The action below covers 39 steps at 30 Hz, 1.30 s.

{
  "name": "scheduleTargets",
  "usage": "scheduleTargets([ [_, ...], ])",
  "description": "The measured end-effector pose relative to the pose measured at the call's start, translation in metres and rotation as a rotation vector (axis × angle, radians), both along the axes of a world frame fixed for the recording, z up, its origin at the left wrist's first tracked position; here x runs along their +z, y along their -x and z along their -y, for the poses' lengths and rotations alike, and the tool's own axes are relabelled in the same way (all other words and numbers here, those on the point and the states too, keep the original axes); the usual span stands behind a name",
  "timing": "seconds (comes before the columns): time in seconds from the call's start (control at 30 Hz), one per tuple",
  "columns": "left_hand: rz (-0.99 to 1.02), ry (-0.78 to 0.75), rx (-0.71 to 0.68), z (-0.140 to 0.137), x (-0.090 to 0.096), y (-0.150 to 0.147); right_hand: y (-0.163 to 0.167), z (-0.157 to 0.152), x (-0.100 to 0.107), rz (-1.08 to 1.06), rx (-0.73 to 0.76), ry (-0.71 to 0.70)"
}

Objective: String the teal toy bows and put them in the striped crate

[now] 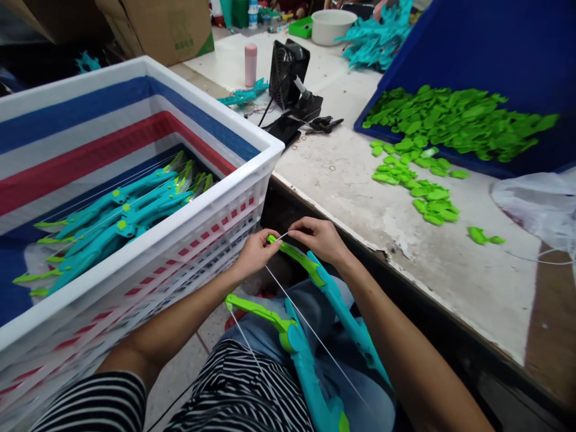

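A black-and-white striped shirt (238, 384) fills the foreground, with two long, bow-like teal-and-lime plastic pieces, a nearer one (302, 354) and a farther one (344, 309), lying side by side across the wearer's blue-jeaned lap (373, 405). The left hand (255, 255) pinches the farther piece's lime tip between thumb and fingers; the right hand (320, 239), thumb and forefinger nearly closed, grips a thin white cord (282, 236) drawn from that tip. Another white strand (247, 343) runs down from the nearer piece's tip.

At left stands a white perforated plastic crate (202, 207), lined in blue, white and red stripes — a stack of similar teal-and-lime pieces (112, 240) lies inside. At right, loose lime plastic parts (434, 195) spread over a worn, pale tabletop (333, 195) before a dark blue plastic bin (472, 48) heaped with more.

Farther back are a square black fan (283, 75), a pink cylindrical bottle (251, 65), a round white basin (333, 27) and a brown cardboard carton (157, 30) — its green printed mark (184, 44) too blurred to read.
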<state>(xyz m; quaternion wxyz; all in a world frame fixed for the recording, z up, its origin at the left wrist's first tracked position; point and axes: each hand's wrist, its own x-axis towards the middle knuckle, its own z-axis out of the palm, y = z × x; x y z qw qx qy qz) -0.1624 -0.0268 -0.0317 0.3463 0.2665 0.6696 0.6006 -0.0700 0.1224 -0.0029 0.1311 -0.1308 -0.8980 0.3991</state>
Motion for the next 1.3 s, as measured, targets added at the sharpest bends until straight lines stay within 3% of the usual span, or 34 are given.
scheduleTargets([
  [0.13,-0.025,0.099,-0.030,-0.001,-0.006,0.000,-0.004,0.007,0.007,-0.032,-0.003,-0.101],
  [0.23,-0.242,0.032,-0.017,0.000,-0.009,0.001,-0.009,-0.011,0.012,-0.073,-0.074,-0.169],
  [0.37,-0.371,-0.138,-0.072,0.002,-0.005,-0.002,-0.014,-0.052,0.023,-0.241,-0.630,-0.160],
  [0.43,-0.353,-0.190,-0.157,0.000,0.000,-0.003,-0.015,-0.049,0.028,-0.342,-0.834,-0.108],
  [0.5,-0.241,-0.205,-0.210,-0.005,0.004,-0.004,-0.015,-0.021,0.027,-0.432,-0.789,-0.082],
  [0.63,0.271,-0.095,-0.123,-0.014,0.014,0.003,-0.011,0.061,0.000,-0.495,-0.379,-0.156],
  [0.67,0.324,-0.054,-0.086,-0.015,0.017,0.006,-0.010,0.076,-0.009,-0.503,-0.332,-0.155],
  [0.73,0.211,0.017,-0.016,-0.013,0.024,0.013,-0.009,0.092,-0.025,-0.523,-0.318,-0.117],
  [0.83,-0.191,0.045,0.072,-0.006,0.036,0.020,-0.007,0.094,-0.037,-0.542,-0.389,-0.016],
  [0.9,-0.250,0.022,0.105,-0.002,0.041,0.020,-0.005,0.092,-0.038,-0.543,-0.427,0.057],
  [1.1,0.339,-0.046,0.159,-0.001,0.043,0.009,0.000,0.094,-0.036,-0.574,-0.515,0.217],
  [1.3,0.483,-0.006,0.111,0.000,0.048,0.008,0.003,0.089,-0.034,-0.626,-0.599,0.206],
])
